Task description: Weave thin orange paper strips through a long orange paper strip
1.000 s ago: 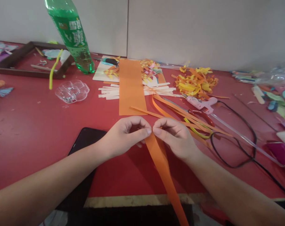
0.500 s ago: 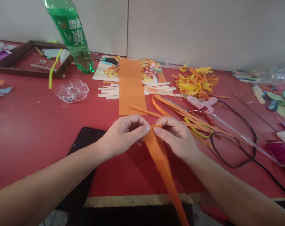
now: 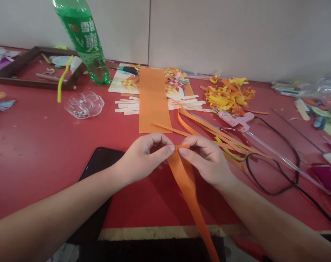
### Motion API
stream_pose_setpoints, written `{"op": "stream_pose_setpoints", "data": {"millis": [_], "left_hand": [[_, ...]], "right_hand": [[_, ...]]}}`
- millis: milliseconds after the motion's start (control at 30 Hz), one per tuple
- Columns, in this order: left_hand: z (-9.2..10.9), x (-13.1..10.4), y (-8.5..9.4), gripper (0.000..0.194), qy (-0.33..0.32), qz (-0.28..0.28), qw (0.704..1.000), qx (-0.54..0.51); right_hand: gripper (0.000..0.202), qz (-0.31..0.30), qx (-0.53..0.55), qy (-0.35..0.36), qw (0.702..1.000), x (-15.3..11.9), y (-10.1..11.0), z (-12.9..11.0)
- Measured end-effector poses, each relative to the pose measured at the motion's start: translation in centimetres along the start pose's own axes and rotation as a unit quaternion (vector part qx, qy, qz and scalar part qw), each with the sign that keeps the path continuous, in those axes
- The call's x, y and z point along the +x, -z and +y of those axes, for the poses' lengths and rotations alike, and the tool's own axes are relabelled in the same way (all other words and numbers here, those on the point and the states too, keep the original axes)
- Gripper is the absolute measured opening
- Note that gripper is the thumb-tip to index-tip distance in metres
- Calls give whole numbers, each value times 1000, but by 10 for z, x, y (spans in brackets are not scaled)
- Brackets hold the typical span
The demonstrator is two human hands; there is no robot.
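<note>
An orange paper strip (image 3: 185, 182) hangs from my fingers, twisting down past the table's front edge. My left hand (image 3: 149, 156) pinches the left side of its top end between thumb and fingers. At the right side of that end, my right hand (image 3: 205, 158) pinches it the same way; the fingers behind the paper are partly hidden. Just beyond my hands lies a wide flat orange paper sheet (image 3: 154, 102), over several pale strips (image 3: 187, 103). Narrow orange strips (image 3: 209, 129) lie loose behind my right hand, across red-handled pliers (image 3: 237, 134).
A black phone (image 3: 102, 163) lies under my left forearm. Farther back are a green bottle (image 3: 86, 47), a clear divided dish (image 3: 85, 104) and a dark frame (image 3: 26, 83). On the right, a pink glue gun (image 3: 237, 120) trails a black cable, near a pile of orange and yellow scraps (image 3: 231, 94).
Both hands keep their pinch on the strip with almost no movement. The whole view has shifted very slightly.
</note>
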State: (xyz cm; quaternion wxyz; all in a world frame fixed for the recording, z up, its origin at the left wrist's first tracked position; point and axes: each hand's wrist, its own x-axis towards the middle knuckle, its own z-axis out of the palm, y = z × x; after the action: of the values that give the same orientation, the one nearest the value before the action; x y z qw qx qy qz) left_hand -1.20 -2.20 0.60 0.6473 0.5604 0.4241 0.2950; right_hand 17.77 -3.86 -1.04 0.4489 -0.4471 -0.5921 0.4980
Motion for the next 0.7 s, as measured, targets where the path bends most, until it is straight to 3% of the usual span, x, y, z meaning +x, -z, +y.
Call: {"op": "stream_pose_setpoints", "data": {"millis": [367, 600, 700], "left_hand": [[0, 1, -1, 17, 3, 9, 1000, -8], [-1, -2, 0, 21, -4, 33, 998, -50], [-1, -3, 1, 29, 3, 2, 998, -64]], "right_hand": [[17, 15, 0, 14, 1000, -1, 0, 0], [14, -23, 94, -74, 993, -2, 2, 3], [15, -12, 134, -87, 987, -2, 2, 6]]}}
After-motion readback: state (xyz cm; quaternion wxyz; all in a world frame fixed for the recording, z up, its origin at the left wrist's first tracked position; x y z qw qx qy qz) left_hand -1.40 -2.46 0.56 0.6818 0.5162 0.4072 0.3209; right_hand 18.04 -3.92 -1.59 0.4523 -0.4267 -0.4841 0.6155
